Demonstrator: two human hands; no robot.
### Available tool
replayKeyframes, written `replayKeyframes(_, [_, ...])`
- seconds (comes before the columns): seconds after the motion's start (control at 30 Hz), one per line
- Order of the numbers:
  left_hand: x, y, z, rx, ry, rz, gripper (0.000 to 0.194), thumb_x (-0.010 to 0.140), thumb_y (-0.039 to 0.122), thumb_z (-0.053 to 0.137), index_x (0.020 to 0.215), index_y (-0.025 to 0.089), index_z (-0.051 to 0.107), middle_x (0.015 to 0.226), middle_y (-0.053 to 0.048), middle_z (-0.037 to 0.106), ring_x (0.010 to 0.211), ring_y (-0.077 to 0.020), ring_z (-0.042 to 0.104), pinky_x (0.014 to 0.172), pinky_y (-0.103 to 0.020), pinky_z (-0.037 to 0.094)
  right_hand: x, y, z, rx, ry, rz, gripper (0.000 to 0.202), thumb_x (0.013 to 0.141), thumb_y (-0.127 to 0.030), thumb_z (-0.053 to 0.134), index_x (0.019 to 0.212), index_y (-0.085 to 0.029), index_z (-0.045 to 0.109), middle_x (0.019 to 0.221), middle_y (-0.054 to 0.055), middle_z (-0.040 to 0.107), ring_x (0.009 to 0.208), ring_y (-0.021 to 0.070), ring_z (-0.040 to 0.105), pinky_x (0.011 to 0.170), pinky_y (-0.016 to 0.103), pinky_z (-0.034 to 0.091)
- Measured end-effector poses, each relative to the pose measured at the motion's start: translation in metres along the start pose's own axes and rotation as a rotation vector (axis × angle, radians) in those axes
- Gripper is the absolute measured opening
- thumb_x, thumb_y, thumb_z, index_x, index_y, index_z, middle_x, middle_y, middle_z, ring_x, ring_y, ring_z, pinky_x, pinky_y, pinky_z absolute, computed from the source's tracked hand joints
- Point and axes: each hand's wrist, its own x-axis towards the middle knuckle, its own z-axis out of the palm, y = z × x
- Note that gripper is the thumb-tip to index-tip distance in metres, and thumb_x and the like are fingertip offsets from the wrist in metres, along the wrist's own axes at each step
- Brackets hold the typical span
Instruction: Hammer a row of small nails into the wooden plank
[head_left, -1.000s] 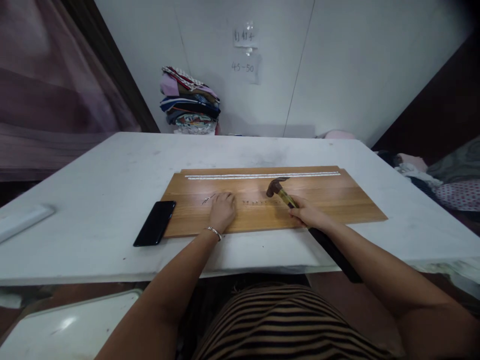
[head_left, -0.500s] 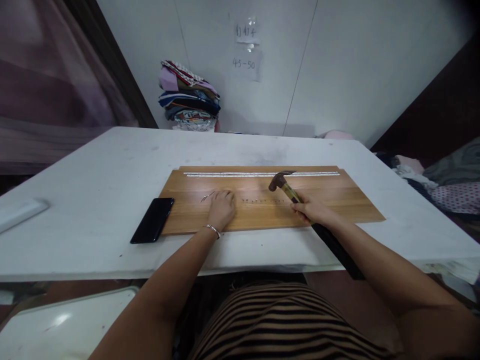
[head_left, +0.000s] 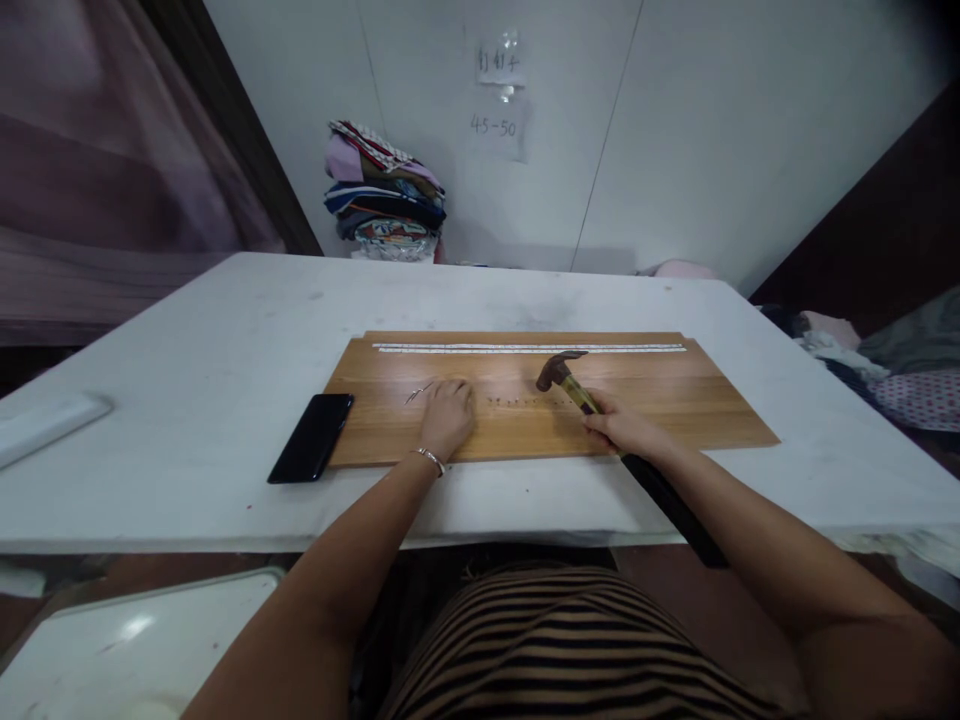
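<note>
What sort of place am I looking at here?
Perhaps a small workshop or home workroom; I can't tell which. A wooden board lies on a large white table, the right hand holds a claw hammer, and folded fabrics are stacked beyond.

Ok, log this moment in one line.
right hand: grips hammer; left hand: on board; nails: row between hands; phone: at board's left edge

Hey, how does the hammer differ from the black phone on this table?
The hammer is gripped in the right hand, while the phone lies at the left end of the wooden board. The hammer is long with a claw head; the phone is a flat rectangle. The hammer shows brown, yellow and black; the phone looks black. Both have black surfaces.
</note>
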Motion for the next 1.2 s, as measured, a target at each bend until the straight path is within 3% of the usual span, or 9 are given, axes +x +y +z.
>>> replayKeyframes(0.27, [0.001, -0.003, 0.003, 0.018, -0.007, 0.007, 0.031, 0.090, 0.016, 0.040, 0.105, 0.018, 0.067, 0.119, -0.012, 0.066, 0.116, -0.0264, 0.055, 0.107, -0.042, 0.037, -0.006, -0.006, -0.011, -0.024, 0.066, 0.021, 0.037, 0.077, -0.018, 0.057, 0.113, -0.023, 0.051, 0.059, -0.009, 0.047, 0.037, 0.0064, 0.041, 0.034, 0.017, 0.032])
replayKeyframes(0.63, [0.001, 0.000, 0.000, 0.011, -0.006, -0.005, 0.031, 0.090, 0.016, 0.041, 0.107, 0.018, 0.067, 0.120, -0.012, 0.066, 0.117, -0.0264, 0.055, 0.108, -0.042, 0.036, 0.003, 0.007, 0.008, 0.024, -0.026, 0.014, 0.031, 0.077, -0.019, 0.053, 0.108, -0.021, 0.049, 0.048, -0.011, 0.042, 0.035, 0.0094, 0.040, 0.035, 0.019, 0.027])
replayKeyframes(0.9, [0.001, -0.002, 0.002, 0.014, -0.001, -0.005, 0.031, 0.089, 0.015, 0.041, 0.106, 0.017, 0.067, 0.121, -0.012, 0.066, 0.116, -0.0260, 0.055, 0.107, -0.042, 0.037, 0.006, 0.008, 0.008, 0.010, -0.033, 0.003, 0.037, 0.077, -0.020, 0.055, 0.114, -0.020, 0.049, 0.046, -0.011, 0.042, 0.034, 0.0099, 0.040, 0.035, 0.020, 0.026])
replayKeyframes(1.2, [0.001, -0.001, 0.002, 0.010, 0.013, -0.002, 0.031, 0.089, 0.016, 0.042, 0.104, 0.018, 0.068, 0.117, -0.012, 0.066, 0.114, -0.0258, 0.056, 0.106, -0.042, 0.038, 0.004, 0.006, 0.014, 0.007, -0.051, 0.005, 0.024, 0.076, -0.018, 0.051, 0.100, -0.020, 0.049, 0.055, -0.009, 0.049, 0.034, 0.0071, 0.038, 0.033, 0.021, 0.028])
